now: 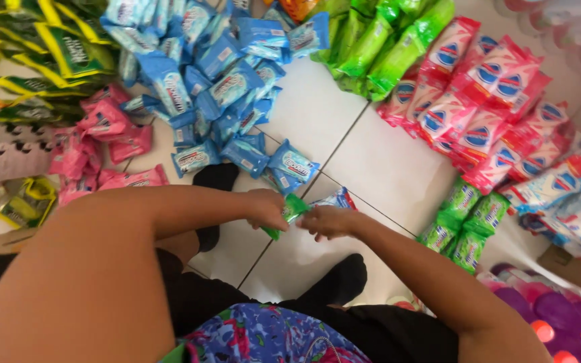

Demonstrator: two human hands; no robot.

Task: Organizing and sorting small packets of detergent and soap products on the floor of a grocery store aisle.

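My left hand point(267, 208) and my right hand point(331, 222) meet over the white tiled floor point(384, 168), close together. Between them sits a small green packet point(292, 210); both hands have their fingers closed on it, the left at its lower end, the right at its upper edge. A blue and red packet point(336, 199) shows just behind my right hand, and whether that hand also holds it I cannot tell. My feet in black socks point(218, 176) stand below the hands.
Heaps of small packets ring the floor: blue ones point(216, 81) at top centre, bright green point(378, 40) beyond, red and white point(485, 101) on the right, small green point(465, 225) near my right arm, pink point(105, 134) and yellow-green point(42, 47) on the left. Purple bottles point(559, 316) stand at bottom right.
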